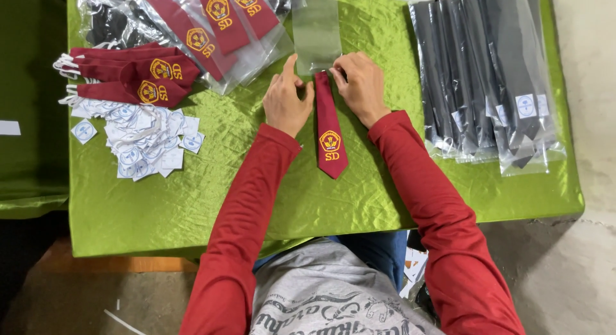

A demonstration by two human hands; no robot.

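My left hand (287,103) and my right hand (360,85) sit on either side of the narrow top end of a maroon tie (330,127), which lies flat along the green satin cloth (192,200) right in front of me, its pointed end toward my body. Both hands are curled, fingertips pinched in at the tie's neck where it meets the mouth of a clear plastic sleeve (316,32). The left thumb points up toward the sleeve's edge; the right fingers are bunched at the sleeve's lower corner. Whether they grip the plastic or the fabric I cannot tell — the fingers hide the join.

The sleeve lies in line with the tie, straight ahead of it, so the two meet end to end and the tie stays flat and uncreased.

The tie itself is deep red, slim at the top and widening to a point, with a yellow-and-red embroidered crest and yellow letters near the tip.

To my left are loose maroon ties (128,78) fanned on the cloth, bagged maroon ties (212,21) above them, and a heap of small white paper tags (141,142). To my right — a stack of dark grey ties in clear bags (487,72).
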